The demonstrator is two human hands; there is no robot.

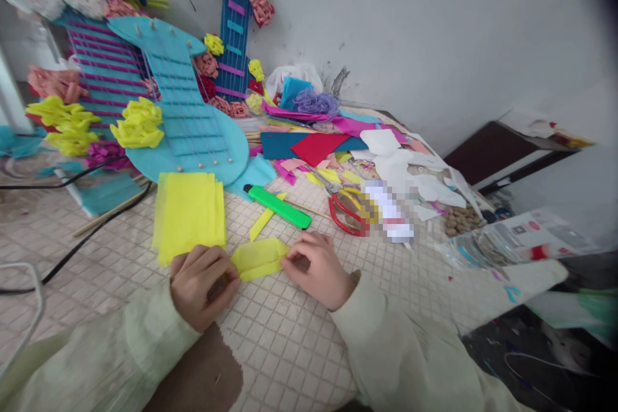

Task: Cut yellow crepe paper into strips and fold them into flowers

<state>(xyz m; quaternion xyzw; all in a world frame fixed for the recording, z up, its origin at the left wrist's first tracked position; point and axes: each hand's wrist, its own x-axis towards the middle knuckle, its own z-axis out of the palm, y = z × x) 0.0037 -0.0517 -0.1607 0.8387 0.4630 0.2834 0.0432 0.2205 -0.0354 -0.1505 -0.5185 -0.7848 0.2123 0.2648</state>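
A small folded piece of yellow paper stretches between my two hands, low over the tabletop. My left hand pinches its left end, and my right hand pinches its right end. Just beyond my left hand lies a stack of yellow sheets. A green cutter rests behind the held piece, across a narrow yellow strip. To the right of the cutter are scissors with red and yellow handles.
Blue guitar-like shapes with paper flowers stand at the back left. Coloured paper scraps and white pieces cover the back of the table. A black cable crosses the left side. Rolls of tape lie right.
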